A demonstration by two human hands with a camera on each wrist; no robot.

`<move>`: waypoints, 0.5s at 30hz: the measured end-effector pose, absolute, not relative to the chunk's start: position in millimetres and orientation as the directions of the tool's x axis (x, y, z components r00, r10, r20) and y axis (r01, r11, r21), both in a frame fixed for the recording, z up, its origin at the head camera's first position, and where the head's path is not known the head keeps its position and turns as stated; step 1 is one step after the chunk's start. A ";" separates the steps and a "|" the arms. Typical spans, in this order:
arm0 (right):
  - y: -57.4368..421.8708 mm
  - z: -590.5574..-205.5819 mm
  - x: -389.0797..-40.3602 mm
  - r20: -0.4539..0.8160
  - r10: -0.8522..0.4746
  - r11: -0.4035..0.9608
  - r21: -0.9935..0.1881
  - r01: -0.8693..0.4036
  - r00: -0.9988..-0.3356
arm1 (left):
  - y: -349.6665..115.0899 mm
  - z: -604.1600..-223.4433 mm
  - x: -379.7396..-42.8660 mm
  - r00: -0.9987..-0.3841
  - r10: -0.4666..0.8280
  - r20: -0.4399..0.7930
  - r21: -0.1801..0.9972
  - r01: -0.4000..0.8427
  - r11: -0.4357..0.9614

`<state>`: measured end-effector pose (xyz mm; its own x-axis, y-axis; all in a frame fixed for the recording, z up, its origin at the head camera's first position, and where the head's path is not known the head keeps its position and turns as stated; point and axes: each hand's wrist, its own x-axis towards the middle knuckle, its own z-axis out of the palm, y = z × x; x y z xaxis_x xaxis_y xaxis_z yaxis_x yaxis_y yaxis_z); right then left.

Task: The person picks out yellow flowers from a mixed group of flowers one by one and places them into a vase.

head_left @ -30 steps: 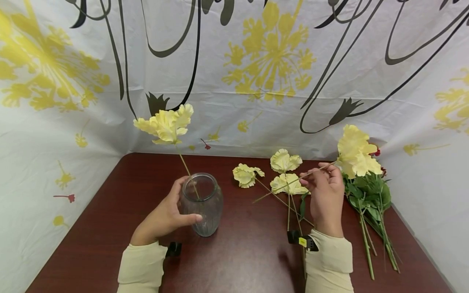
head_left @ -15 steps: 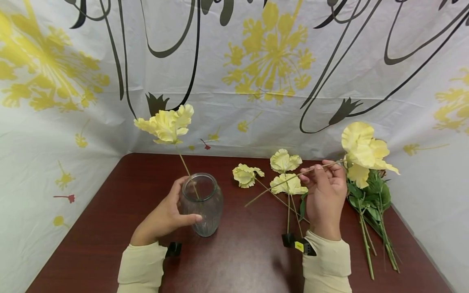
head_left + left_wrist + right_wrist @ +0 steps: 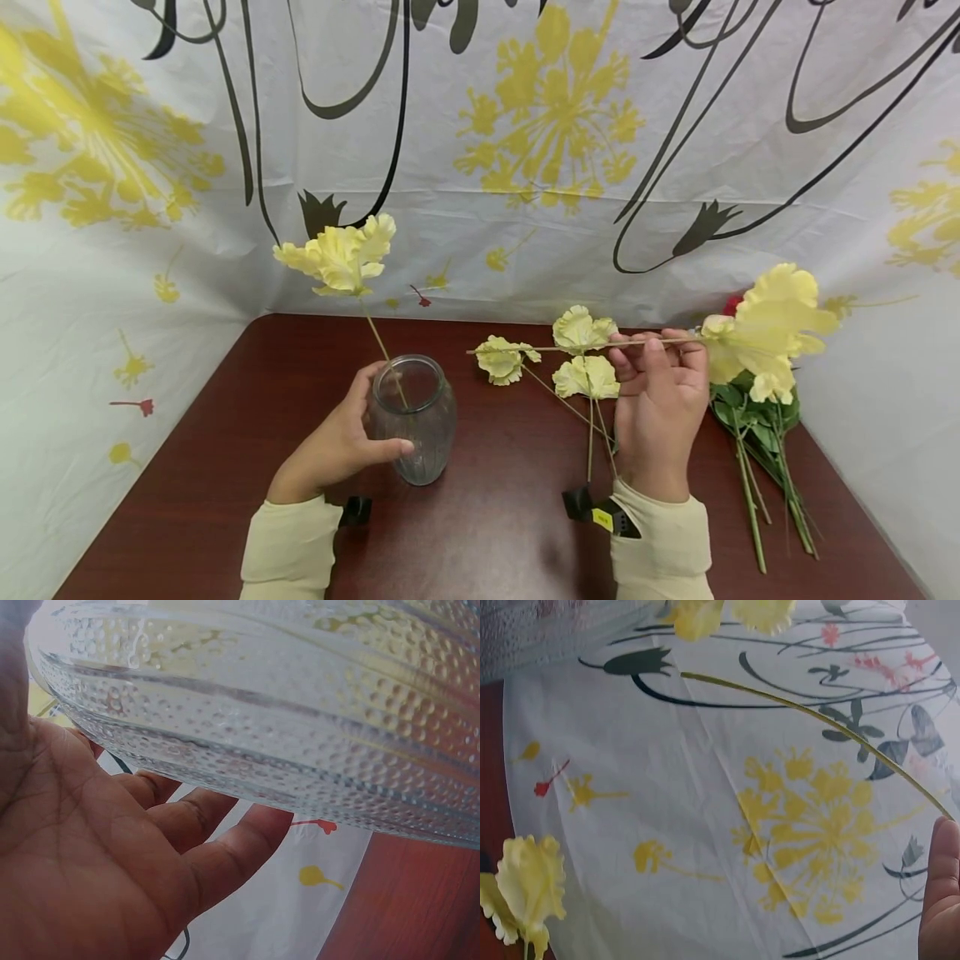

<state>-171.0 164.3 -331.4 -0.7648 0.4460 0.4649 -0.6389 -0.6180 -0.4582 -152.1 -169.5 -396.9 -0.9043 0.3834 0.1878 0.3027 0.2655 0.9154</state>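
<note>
My left hand (image 3: 347, 440) holds the glass vase (image 3: 426, 433) round its side, thumb across the front. In the left wrist view, the fingers curve along the dimpled glass (image 3: 247, 712). One yellow flower (image 3: 341, 254) stands in the vase, its stem leaning left against the rim. My right hand (image 3: 660, 400) pinches the stem of another yellow flower (image 3: 780, 329) between thumb and fingers. That stem lies almost level, bloom to the right and cut end pointing left. The right wrist view shows the bare stem (image 3: 802, 709) running away from a fingertip.
Several yellow flowers (image 3: 504, 360) lie on the dark red table (image 3: 495, 517) between the hands. Leafy green stems (image 3: 757, 467) with a red bloom (image 3: 732, 305) lie at the right. A patterned white sheet (image 3: 450, 158) hangs behind and at both sides.
The flower in my right hand has swung: its cut end rose to level, and its bloom shifted right and turned. The right wrist moved slightly left. The left hand and vase stayed still.
</note>
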 end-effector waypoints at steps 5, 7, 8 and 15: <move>156.2 -328.7 -167.5 0.479 0.428 -0.653 -0.423 -0.628 -0.767 | -170.4 -397.6 -152.7 -0.903 0.384 0.191 0.912 0.309 0.272; 153.0 -327.8 -165.9 0.487 0.413 -0.677 -0.401 -0.617 -0.769 | -170.6 -397.8 -153.0 -0.902 0.385 0.195 0.910 0.313 0.272; 151.4 -327.5 -165.0 0.494 0.406 -0.676 -0.404 -0.616 -0.769 | -170.6 -397.8 -153.1 -0.902 0.384 0.196 0.909 0.314 0.273; 143.6 -324.5 -158.7 0.541 0.362 -0.751 -0.312 -0.581 -0.759 | -170.4 -397.3 -153.5 -0.902 0.386 0.194 0.912 0.311 0.269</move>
